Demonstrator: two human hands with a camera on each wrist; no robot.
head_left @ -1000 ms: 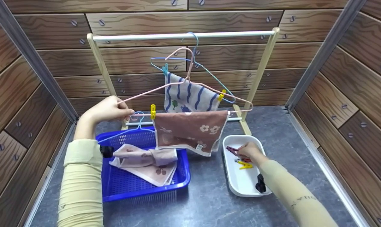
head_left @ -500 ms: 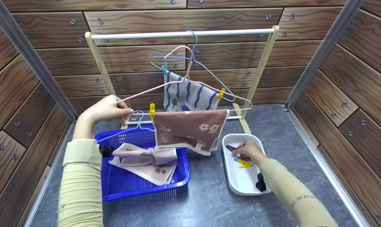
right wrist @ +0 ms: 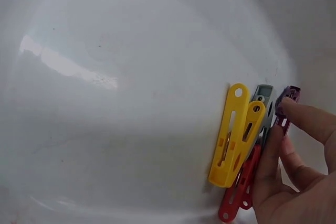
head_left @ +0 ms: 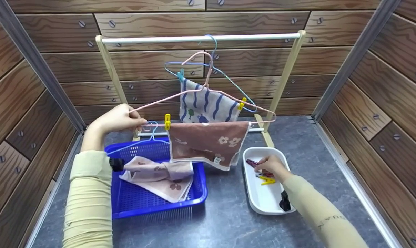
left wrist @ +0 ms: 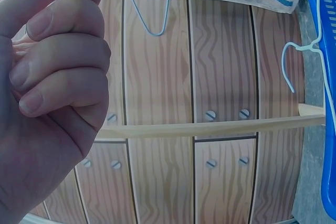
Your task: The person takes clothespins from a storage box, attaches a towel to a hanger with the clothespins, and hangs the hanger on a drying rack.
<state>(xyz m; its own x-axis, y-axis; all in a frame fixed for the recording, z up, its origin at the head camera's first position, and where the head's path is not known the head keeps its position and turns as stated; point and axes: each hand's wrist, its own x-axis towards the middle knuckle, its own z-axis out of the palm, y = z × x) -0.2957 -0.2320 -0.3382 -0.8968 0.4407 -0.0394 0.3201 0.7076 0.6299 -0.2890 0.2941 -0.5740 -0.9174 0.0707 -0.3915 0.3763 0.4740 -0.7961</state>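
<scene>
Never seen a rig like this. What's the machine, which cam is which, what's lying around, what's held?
There is no machine: a person works with two bare hands. The wide picture comes from a camera on the head, looking forward and down; the two close ones come from cameras on the wrists.

The left hand holds a pink hanger with a brown cloth on it. The right hand is in a white tray, pinching a purple clip beside other clips.

On the gray surface are that tray, a blue basket holding a pale pink cloth, and a rack where a striped cloth hangs from a blue hanger.
</scene>
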